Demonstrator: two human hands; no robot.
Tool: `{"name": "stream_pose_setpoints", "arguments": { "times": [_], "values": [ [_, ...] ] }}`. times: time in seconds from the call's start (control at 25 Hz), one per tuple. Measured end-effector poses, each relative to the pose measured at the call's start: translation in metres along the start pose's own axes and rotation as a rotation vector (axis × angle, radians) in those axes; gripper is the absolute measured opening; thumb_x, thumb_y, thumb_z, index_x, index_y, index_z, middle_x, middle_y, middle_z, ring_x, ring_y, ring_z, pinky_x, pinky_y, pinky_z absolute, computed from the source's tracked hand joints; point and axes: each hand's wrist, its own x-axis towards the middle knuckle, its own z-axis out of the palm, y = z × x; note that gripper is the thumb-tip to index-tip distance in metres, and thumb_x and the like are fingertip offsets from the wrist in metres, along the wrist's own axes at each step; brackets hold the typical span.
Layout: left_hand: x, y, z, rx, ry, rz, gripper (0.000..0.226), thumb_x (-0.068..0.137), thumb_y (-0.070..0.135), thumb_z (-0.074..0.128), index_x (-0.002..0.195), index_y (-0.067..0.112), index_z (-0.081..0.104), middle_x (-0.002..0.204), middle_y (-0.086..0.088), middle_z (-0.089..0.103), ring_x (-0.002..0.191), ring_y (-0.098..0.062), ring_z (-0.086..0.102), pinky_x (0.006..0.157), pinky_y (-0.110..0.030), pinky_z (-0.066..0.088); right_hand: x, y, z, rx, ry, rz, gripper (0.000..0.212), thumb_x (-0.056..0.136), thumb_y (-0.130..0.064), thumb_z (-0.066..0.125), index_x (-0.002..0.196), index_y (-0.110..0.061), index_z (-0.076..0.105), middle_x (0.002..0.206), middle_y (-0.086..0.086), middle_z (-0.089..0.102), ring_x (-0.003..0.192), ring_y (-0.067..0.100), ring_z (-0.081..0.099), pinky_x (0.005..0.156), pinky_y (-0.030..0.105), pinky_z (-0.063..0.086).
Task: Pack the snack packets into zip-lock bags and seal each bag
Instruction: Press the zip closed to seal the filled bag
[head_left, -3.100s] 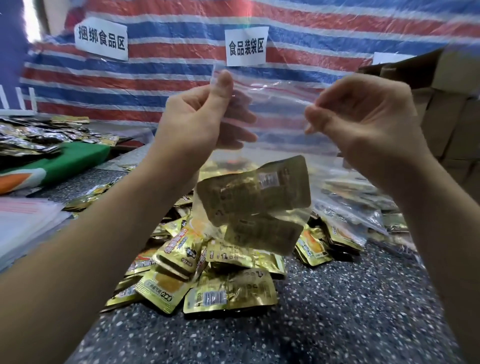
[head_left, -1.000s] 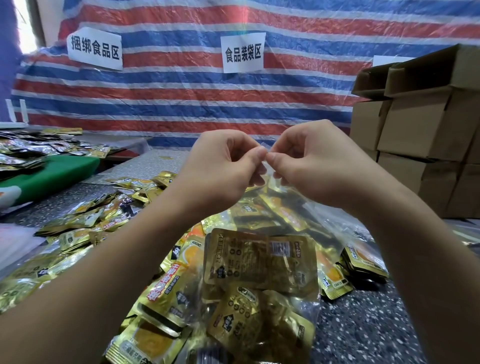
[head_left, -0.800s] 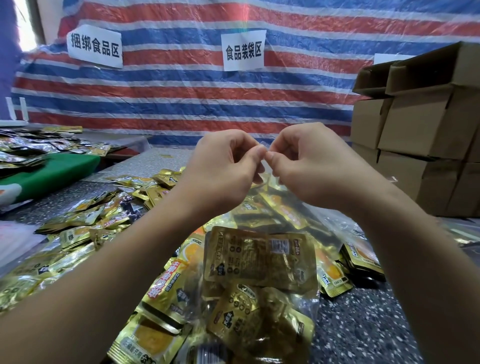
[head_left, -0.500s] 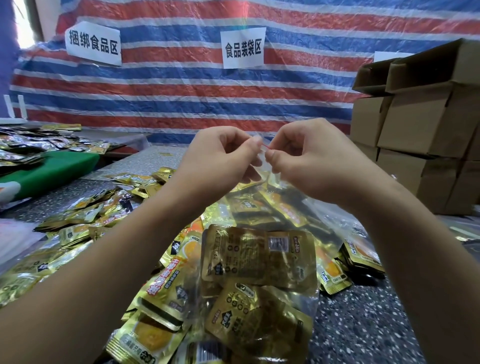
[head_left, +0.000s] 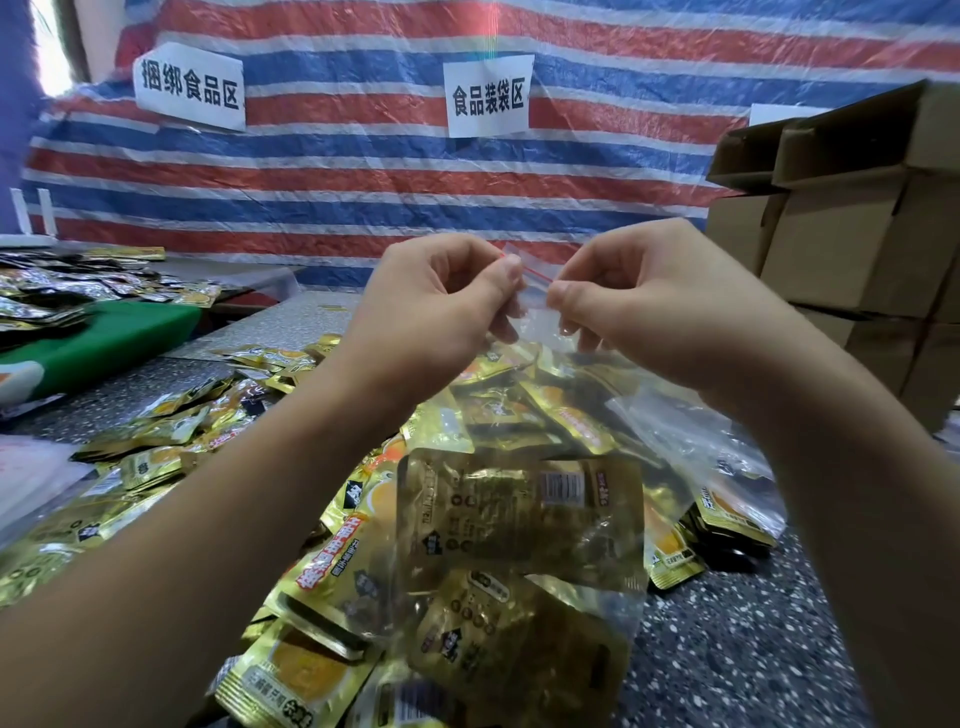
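Pinching the top edge of a clear bag (head_left: 519, 597), both hands meet at chest height in front of the striped tarp (head_left: 363, 171). The left hand (head_left: 441, 306) has its thumb pressed against its curled fingers on the bag's red zip line (head_left: 532, 273); the right hand (head_left: 654, 306) does the same just beside it, thumb tips nearly touching. A short run of the red line shows between the two thumbs. Whether the seal under the fingers is already closed is hard to tell, since the hands cover most of it.

Below the fingers the bag hangs down, with gold packets (head_left: 519, 504) inside it, one lying across the upper part and at least one more beneath. Behind and under the hanging bag, a loose pile (head_left: 171, 441) of the same gold packets spreads over the speckled table (head_left: 753, 649), mostly under the left forearm. Under the right wrist lies another clear bag with packets in it (head_left: 727, 499).

Well left of the left hand sits a green board (head_left: 114, 332) with more foil packets heaped past it. Right of the right hand, cardboard boxes (head_left: 857, 234) are stacked. Above the fingers, two white signs (head_left: 488, 96) hang on the tarp.
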Motion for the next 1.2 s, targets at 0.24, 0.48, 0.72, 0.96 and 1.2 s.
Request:
{"name": "stream_pose_setpoints", "arguments": {
  "times": [0.24, 0.48, 0.72, 0.96, 1.2],
  "values": [
    [-0.002, 0.013, -0.001, -0.061, 0.026, 0.022, 0.021, 0.099, 0.017, 0.054, 0.086, 0.005, 0.066, 0.068, 0.002, 0.066, 0.058, -0.008, 0.061, 0.054, -0.022, 0.049, -0.003, -0.009, -0.007, 0.019, 0.061, -0.063, 0.020, 0.092, -0.025, 0.068, 0.072, -0.024, 0.068, 0.064, -0.007, 0.069, 0.055, 0.006, 0.061, 0.061, 0.034, 0.054],
    [-0.003, 0.013, 0.001, -0.038, 0.079, 0.049, 0.023, 0.100, 0.017, 0.053, 0.085, 0.004, 0.064, 0.063, 0.003, 0.062, 0.055, -0.010, 0.060, 0.053, -0.025, 0.048, -0.006, -0.013, -0.005, -0.021, 0.052, -0.097, 0.021, 0.095, -0.027, 0.064, 0.075, -0.024, 0.068, 0.067, -0.006, 0.069, 0.060, 0.012, 0.064, 0.060, 0.033, 0.053],
    [-0.002, 0.010, -0.001, -0.009, 0.061, 0.045, 0.023, 0.100, 0.020, 0.053, 0.086, 0.005, 0.065, 0.066, 0.003, 0.063, 0.056, -0.010, 0.062, 0.055, -0.024, 0.051, -0.008, -0.015, -0.007, -0.042, 0.024, -0.097, 0.018, 0.095, -0.029, 0.064, 0.079, -0.024, 0.070, 0.069, -0.002, 0.070, 0.067, 0.019, 0.066, 0.066, 0.043, 0.057],
    [-0.001, 0.008, 0.000, -0.120, 0.011, -0.026, 0.021, 0.098, 0.024, 0.057, 0.084, 0.010, 0.066, 0.066, 0.004, 0.065, 0.059, -0.012, 0.062, 0.057, -0.027, 0.051, -0.008, -0.013, -0.005, -0.047, 0.064, -0.110, 0.018, 0.095, -0.024, 0.064, 0.077, -0.023, 0.069, 0.068, 0.000, 0.069, 0.065, 0.019, 0.066, 0.066, 0.044, 0.058],
    [-0.003, 0.006, 0.002, -0.067, -0.006, 0.020, 0.016, 0.095, 0.015, 0.061, 0.085, 0.007, 0.070, 0.070, -0.001, 0.069, 0.059, -0.010, 0.062, 0.055, -0.021, 0.048, -0.005, -0.011, -0.001, -0.084, 0.084, -0.119, 0.021, 0.095, -0.027, 0.064, 0.074, -0.024, 0.069, 0.065, -0.002, 0.069, 0.062, 0.018, 0.067, 0.063, 0.048, 0.058]
  ]
}}
